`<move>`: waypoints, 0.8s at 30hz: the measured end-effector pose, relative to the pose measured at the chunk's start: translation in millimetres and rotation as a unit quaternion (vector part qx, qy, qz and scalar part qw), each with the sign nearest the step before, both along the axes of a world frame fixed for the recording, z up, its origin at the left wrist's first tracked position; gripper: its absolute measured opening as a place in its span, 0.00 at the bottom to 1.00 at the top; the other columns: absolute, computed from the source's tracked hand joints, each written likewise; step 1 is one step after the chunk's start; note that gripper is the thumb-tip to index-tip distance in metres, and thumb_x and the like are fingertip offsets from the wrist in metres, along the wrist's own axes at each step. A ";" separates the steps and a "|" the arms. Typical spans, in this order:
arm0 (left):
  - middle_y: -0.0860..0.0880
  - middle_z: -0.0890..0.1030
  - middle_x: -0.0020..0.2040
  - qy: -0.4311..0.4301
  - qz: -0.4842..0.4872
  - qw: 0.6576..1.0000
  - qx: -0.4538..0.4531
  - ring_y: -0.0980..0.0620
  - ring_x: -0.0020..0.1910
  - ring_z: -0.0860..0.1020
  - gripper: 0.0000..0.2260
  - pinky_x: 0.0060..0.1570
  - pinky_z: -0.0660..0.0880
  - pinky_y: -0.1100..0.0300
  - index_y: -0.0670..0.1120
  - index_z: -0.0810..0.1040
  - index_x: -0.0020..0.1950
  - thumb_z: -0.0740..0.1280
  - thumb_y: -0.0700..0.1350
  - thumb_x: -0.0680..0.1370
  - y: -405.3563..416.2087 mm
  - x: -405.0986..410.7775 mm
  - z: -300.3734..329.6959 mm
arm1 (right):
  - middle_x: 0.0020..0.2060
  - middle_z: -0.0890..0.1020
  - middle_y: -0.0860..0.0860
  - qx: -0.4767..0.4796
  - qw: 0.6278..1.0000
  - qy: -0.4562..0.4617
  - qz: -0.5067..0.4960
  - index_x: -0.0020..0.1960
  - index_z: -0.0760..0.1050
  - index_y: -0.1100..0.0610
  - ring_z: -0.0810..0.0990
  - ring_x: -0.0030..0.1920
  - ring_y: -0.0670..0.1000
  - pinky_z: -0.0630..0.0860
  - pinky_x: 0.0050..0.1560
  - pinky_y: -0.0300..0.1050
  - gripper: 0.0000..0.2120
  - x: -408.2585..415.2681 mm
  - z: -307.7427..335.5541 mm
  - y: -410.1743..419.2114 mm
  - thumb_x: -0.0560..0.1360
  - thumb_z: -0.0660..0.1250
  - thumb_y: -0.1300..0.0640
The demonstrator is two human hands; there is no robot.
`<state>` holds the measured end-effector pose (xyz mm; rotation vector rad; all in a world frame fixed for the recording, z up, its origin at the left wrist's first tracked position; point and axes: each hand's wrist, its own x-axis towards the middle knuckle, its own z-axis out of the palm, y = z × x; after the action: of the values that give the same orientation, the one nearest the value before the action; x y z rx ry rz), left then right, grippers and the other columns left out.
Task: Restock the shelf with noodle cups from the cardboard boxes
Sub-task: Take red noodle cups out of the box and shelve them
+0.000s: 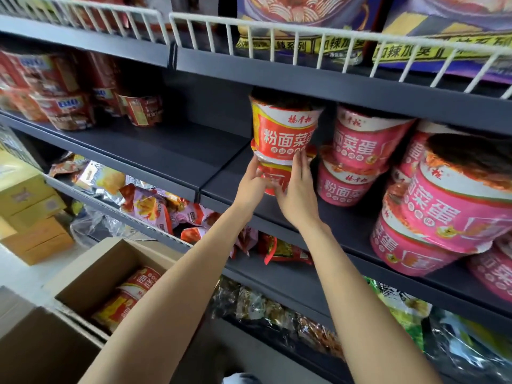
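Observation:
A red noodle cup sits stacked on another red cup on the dark middle shelf. My left hand and my right hand hold the stack from both sides, fingers straight against the base of the top cup and the lower cup's wall. Down at the lower left stands an open cardboard box with more red noodle cups lying inside.
Pink noodle cups are stacked two high to the right, with more nearer me. Red packaged goods fill the shelf's left end. Snack bags lie on the shelf below, yellow cartons at far left.

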<state>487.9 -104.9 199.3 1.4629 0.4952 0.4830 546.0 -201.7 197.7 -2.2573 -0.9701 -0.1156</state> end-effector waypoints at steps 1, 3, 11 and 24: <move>0.54 0.77 0.64 0.016 -0.015 1.000 0.005 0.53 0.65 0.73 0.37 0.62 0.74 0.56 0.55 0.62 0.75 0.65 0.37 0.67 3.5 5.7 1.6 | 0.78 0.42 0.56 -0.052 0.999 0.000 -0.007 0.77 0.39 0.61 0.42 0.77 0.57 0.54 0.75 0.58 0.42 6.8 3.3 3.0 0.76 0.66 0.60; 0.51 0.76 0.65 0.062 -0.046 0.995 0.060 0.50 0.65 0.74 0.39 0.66 0.70 0.53 0.57 0.59 0.76 0.67 0.44 0.66 11.2 11.4 7.4 | 0.77 0.38 0.55 -0.122 0.992 0.001 -0.023 0.77 0.36 0.61 0.41 0.77 0.57 0.51 0.74 0.63 0.44 15.3 7.2 6.4 0.75 0.66 0.62; 0.49 0.75 0.68 0.105 0.028 0.855 0.508 0.48 0.68 0.69 0.21 0.64 0.69 0.55 0.48 0.72 0.70 0.62 0.41 0.77 61.4 -41.9 -16.7 | 0.67 0.72 0.56 0.023 0.982 -0.181 0.045 0.66 0.72 0.59 0.70 0.66 0.59 0.69 0.64 0.56 0.21 -38.1 -39.7 14.8 0.73 0.65 0.65; 0.47 0.79 0.62 0.441 0.187 0.801 0.358 0.47 0.64 0.73 0.17 0.62 0.68 0.55 0.48 0.77 0.65 0.68 0.48 0.76 167.6 -338.9 -242.4 | 0.58 0.79 0.53 -0.224 0.874 0.003 0.432 0.63 0.75 0.54 0.76 0.59 0.56 0.74 0.57 0.54 0.16 -173.4 -224.4 199.9 0.76 0.64 0.56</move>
<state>149.0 62.7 -43.2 2.3307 1.4892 0.2624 372.6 -1.8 -26.7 -1.9583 -2.0686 0.5603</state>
